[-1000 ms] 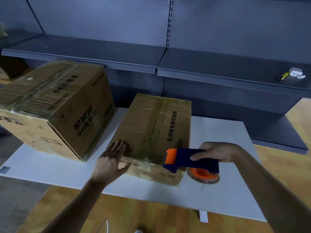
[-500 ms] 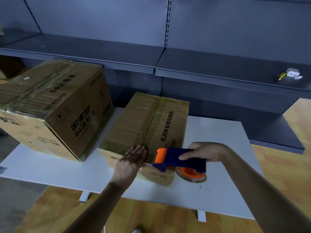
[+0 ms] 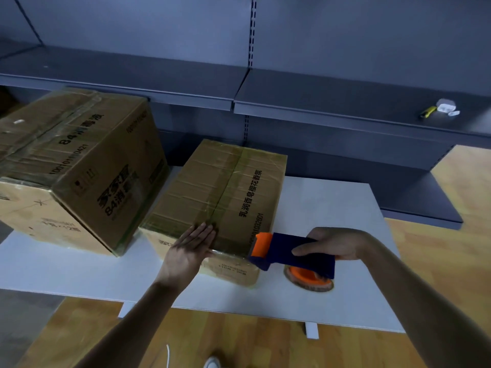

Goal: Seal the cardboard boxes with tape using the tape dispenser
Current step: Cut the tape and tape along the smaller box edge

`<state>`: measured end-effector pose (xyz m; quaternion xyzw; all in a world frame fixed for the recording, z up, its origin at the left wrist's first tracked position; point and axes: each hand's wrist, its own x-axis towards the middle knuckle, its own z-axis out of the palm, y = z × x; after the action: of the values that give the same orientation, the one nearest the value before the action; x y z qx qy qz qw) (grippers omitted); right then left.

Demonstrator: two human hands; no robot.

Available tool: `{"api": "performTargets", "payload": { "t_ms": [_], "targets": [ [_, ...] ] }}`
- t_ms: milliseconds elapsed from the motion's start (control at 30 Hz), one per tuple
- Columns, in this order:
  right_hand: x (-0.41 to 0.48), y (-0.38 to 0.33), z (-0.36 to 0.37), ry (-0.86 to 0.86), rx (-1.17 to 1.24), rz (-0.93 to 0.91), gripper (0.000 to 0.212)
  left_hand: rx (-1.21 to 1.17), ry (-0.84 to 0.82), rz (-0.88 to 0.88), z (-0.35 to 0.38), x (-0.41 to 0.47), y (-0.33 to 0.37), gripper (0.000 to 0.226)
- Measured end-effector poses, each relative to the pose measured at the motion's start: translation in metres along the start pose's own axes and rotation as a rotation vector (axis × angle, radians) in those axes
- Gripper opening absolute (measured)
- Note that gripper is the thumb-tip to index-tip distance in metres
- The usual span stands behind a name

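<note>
Two taped brown boxes on the table: big box (image 3: 77,166) left, small box (image 3: 223,192) beside the blue-orange tape dispenser (image 3: 292,252)

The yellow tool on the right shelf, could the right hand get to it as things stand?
Probably not right away. The right hand is closed around the tape dispenser at the smaller box, and the yellow tool lies far back on the shelf beyond the table.

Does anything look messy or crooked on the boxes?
Yes. The smaller brown cardboard box has wrinkled, layered clear tape over its top, and the bigger brown cardboard box sits turned at an angle to it. Nothing spilled.
</note>
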<state>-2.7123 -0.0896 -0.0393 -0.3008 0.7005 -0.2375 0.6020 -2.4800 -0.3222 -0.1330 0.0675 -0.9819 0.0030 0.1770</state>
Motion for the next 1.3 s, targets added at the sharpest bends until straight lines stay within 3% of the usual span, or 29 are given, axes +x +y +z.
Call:
{"api": "performTargets", "payload": {
  "t_ms": [300, 433, 633, 700, 800, 900, 1133, 1300],
  "targets": [
    [-0.008, 0.014, 0.002, 0.027, -0.009, -0.021, 0.032, -0.014, -0.049, -0.046, -0.003, 0.002, 0.003, 0.069],
    [-0.034, 0.03, -0.016, 0.033, 0.01, -0.015, 0.039, 0.01, -0.072, -0.071, -0.005, 0.003, 0.002, 0.07],
    [-0.013, 0.047, -0.002, 0.092, -0.115, 0.041, 0.029, 0.043, -0.144, -0.128, -0.011, 0.006, 0.013, 0.071],
    [-0.012, 0.05, -0.002, 0.099, -0.085, 0.054, 0.029, 0.092, -0.158, -0.111, -0.009, 0.007, 0.022, 0.07],
    [-0.01, 0.05, -0.004, 0.093, -0.056, 0.063, 0.029, 0.045, -0.144, 0.034, -0.003, 0.018, 0.049, 0.089],
    [-0.009, 0.048, -0.004, 0.086, -0.029, 0.08, 0.038, -0.057, -0.119, 0.197, 0.003, 0.026, 0.076, 0.077],
    [0.011, 0.047, 0.004, 0.086, 0.228, 0.199, 0.061, -0.142, -0.151, 0.185, 0.005, 0.027, 0.082, 0.072],
    [0.015, 0.043, 0.002, 0.036, 0.307, 0.248, 0.056, -0.14, -0.18, 0.171, 0.002, 0.029, 0.083, 0.072]
  ]
}}
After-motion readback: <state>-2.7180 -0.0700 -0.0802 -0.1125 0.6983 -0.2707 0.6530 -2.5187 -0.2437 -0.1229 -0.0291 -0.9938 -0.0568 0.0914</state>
